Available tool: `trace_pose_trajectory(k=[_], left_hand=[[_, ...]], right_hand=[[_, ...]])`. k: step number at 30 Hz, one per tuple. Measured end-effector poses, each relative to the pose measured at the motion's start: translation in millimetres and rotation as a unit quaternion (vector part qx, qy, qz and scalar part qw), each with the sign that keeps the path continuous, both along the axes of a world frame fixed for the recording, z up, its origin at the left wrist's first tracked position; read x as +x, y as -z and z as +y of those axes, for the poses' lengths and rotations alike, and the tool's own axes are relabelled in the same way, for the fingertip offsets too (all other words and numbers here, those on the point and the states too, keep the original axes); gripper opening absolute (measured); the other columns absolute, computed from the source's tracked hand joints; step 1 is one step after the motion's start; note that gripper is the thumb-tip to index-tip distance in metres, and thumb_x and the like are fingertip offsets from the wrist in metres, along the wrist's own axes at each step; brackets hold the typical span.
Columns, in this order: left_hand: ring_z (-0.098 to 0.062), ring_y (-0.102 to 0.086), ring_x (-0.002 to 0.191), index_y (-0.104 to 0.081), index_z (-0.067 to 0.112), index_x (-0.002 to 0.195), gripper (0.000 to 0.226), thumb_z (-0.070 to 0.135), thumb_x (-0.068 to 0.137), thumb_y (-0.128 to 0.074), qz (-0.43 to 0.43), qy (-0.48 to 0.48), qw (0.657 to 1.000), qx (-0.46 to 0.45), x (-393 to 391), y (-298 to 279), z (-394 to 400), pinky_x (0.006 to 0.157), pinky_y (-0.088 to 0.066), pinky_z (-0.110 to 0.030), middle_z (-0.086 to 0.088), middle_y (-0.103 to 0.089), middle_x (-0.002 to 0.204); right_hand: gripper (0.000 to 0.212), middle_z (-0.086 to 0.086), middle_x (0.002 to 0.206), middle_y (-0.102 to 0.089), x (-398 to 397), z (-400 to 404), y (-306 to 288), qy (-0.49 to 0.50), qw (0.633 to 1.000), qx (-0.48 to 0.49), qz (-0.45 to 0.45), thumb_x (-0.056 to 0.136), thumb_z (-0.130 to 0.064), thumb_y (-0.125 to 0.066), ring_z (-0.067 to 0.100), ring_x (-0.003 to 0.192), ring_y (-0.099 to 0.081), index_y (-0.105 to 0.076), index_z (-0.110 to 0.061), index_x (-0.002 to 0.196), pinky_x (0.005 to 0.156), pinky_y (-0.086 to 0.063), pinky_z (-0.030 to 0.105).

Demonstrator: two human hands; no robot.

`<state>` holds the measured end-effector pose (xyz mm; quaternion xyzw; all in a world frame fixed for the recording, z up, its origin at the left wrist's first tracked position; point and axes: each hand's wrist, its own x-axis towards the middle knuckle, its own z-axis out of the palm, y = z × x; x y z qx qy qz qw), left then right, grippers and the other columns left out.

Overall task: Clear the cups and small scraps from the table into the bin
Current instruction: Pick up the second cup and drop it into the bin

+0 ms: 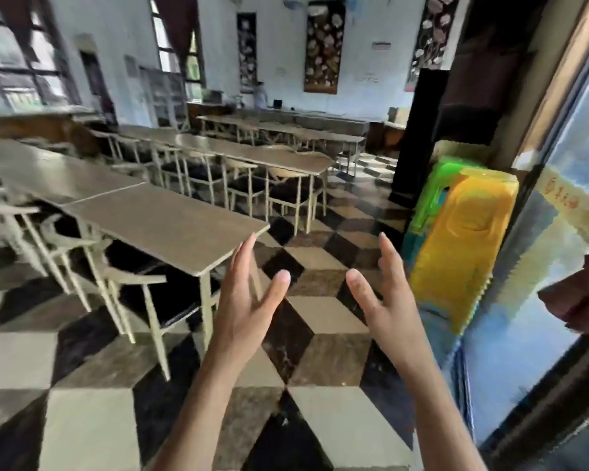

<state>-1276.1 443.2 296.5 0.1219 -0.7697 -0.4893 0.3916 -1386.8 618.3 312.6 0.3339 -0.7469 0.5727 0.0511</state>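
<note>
Over the floor (323, 314): two empty hands (242, 300).

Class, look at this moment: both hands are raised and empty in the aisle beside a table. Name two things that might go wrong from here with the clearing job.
1. No cups, scraps or bin show here; the nearest table looks bare, so the person may search the wrong spot.
2. The left hand and right hand are open, with no grip on anything, and the picture is blurred as if moving; the table corner and the yellow stools flank the aisle, so a bump seems possible.
</note>
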Motion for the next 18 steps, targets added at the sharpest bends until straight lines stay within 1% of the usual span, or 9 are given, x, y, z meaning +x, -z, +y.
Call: trace_pose_trajectory(k=[2, 3, 6, 8, 9, 11, 12, 15, 18], left_hand=[[0.007, -0.021, 0.145, -0.021, 0.050, 0.150, 0.079, 0.071, 0.080, -0.051, 0.001, -0.076, 0.997, -0.002, 53, 0, -28, 0.114, -0.024, -0.024, 0.025, -0.021, 0.159], [0.006, -0.021, 0.145, -0.021, 0.051, 0.149, 0.078, 0.072, 0.080, -0.051, 0.003, -0.111, 0.994, 0.001, 82, 1, -41, 0.112, -0.022, -0.022, 0.024, -0.021, 0.159], [0.006, -0.021, 0.146, -0.023, 0.049, 0.150, 0.078, 0.070, 0.081, -0.051, 0.013, -0.212, 0.977, 0.004, 174, 1, -79, 0.116, -0.022, -0.026, 0.029, -0.023, 0.155], [0.009, -0.021, 0.143, -0.023, 0.057, 0.145, 0.072, 0.070, 0.081, -0.051, 0.018, -0.274, 0.962, 0.007, 236, 4, -100, 0.115, -0.022, -0.025, 0.035, -0.024, 0.150], [0.012, -0.021, 0.142, -0.021, 0.064, 0.141, 0.067, 0.069, 0.081, -0.052, 0.023, -0.304, 0.952, 0.015, 274, 6, -112, 0.114, -0.022, -0.024, 0.038, -0.024, 0.148], [0.017, -0.022, 0.139, -0.021, 0.070, 0.135, 0.064, 0.067, 0.081, -0.054, 0.031, -0.338, 0.940, 0.026, 325, 7, -126, 0.113, -0.022, -0.021, 0.040, -0.025, 0.148], [0.018, -0.022, 0.139, -0.022, 0.067, 0.139, 0.066, 0.065, 0.081, -0.055, 0.036, -0.365, 0.930, 0.028, 361, 9, -135, 0.115, -0.023, -0.023, 0.039, -0.026, 0.149], [0.010, -0.025, 0.143, -0.027, 0.053, 0.146, 0.073, 0.066, 0.080, -0.056, 0.037, -0.443, 0.895, 0.039, 469, 12, -161, 0.121, -0.027, -0.038, 0.033, -0.028, 0.153], [0.001, -0.032, 0.143, -0.029, 0.043, 0.150, 0.080, 0.068, 0.079, -0.057, 0.036, -0.515, 0.855, 0.054, 570, 18, -177, 0.119, -0.032, -0.043, 0.024, -0.034, 0.154]], right_hand=[[0.087, -0.027, 0.157, -0.021, 33, -44, 3, -0.065, 0.998, 0.012, 0.003, 0.083, -0.070, -0.052, -0.016, 0.139, -0.017, -0.015, -0.038, 0.156, 0.113, -0.023, 0.018], [0.085, -0.030, 0.154, -0.020, 52, -67, 3, -0.096, 0.995, 0.014, 0.009, 0.086, -0.066, -0.053, -0.020, 0.137, -0.017, -0.014, -0.037, 0.156, 0.110, -0.023, 0.015], [0.078, -0.043, 0.146, -0.024, 117, -134, 4, -0.197, 0.980, 0.015, 0.006, 0.094, -0.048, -0.057, -0.031, 0.127, -0.028, -0.014, -0.030, 0.158, 0.105, -0.026, -0.001], [0.079, -0.040, 0.148, -0.027, 167, -174, 2, -0.262, 0.965, 0.025, -0.007, 0.094, -0.051, -0.055, -0.017, 0.134, -0.037, -0.015, -0.029, 0.158, 0.114, -0.032, 0.012], [0.083, -0.034, 0.151, -0.023, 199, -198, 2, -0.290, 0.956, 0.031, -0.005, 0.090, -0.058, -0.053, -0.018, 0.138, -0.028, -0.015, -0.031, 0.158, 0.117, -0.026, 0.015], [0.091, -0.029, 0.152, -0.020, 243, -232, 2, -0.325, 0.945, 0.026, 0.000, 0.083, -0.067, -0.049, -0.034, 0.130, -0.013, -0.015, -0.030, 0.158, 0.108, -0.015, 0.000], [0.091, -0.026, 0.154, -0.020, 273, -255, 3, -0.352, 0.936, 0.028, -0.001, 0.082, -0.066, -0.049, -0.035, 0.129, -0.011, -0.014, -0.029, 0.158, 0.107, -0.013, -0.001], [0.082, -0.025, 0.158, -0.018, 372, -316, 7, -0.424, 0.904, 0.045, -0.018, 0.091, -0.055, -0.053, -0.014, 0.141, -0.012, -0.012, -0.032, 0.158, 0.120, -0.016, 0.021], [0.080, -0.028, 0.155, -0.020, 472, -363, 10, -0.492, 0.869, 0.046, -0.035, 0.092, -0.055, -0.054, -0.010, 0.144, -0.015, -0.013, -0.033, 0.158, 0.121, -0.019, 0.027]])
